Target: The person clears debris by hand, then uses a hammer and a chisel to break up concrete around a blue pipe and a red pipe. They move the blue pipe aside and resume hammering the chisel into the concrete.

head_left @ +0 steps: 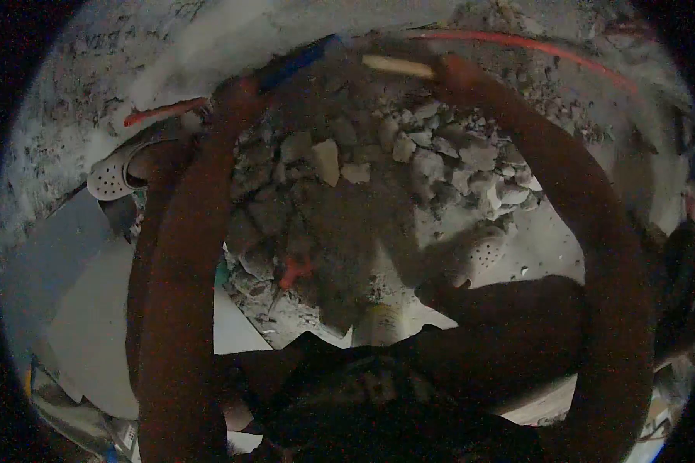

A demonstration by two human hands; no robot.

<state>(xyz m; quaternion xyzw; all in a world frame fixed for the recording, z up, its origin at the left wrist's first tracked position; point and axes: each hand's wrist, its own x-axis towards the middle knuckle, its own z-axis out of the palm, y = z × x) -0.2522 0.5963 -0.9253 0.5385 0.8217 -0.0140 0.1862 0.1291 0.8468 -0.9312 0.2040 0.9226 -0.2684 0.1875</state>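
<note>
My left hand (238, 96) is wrapped round a long slim tool. A red end of this tool (166, 112) sticks out to the left, and a blue length (300, 62) slants up to the right against the dusty surface. In my right hand (459, 79) is a pale wooden handle (398, 66), pointing left towards the blue part; I cannot tell what its other end carries. Both arms reach far forward over a heap of broken rubble (328, 160). Dim light hides the separate fingers.
Loose grey chunks (471, 158) lie between my feet, which wear light perforated clogs (112, 177). A red hose-like line (517, 38) curves across the far right. Among the debris is a small orange-red object (295, 270). A rough wall (62, 85) rises at the upper left.
</note>
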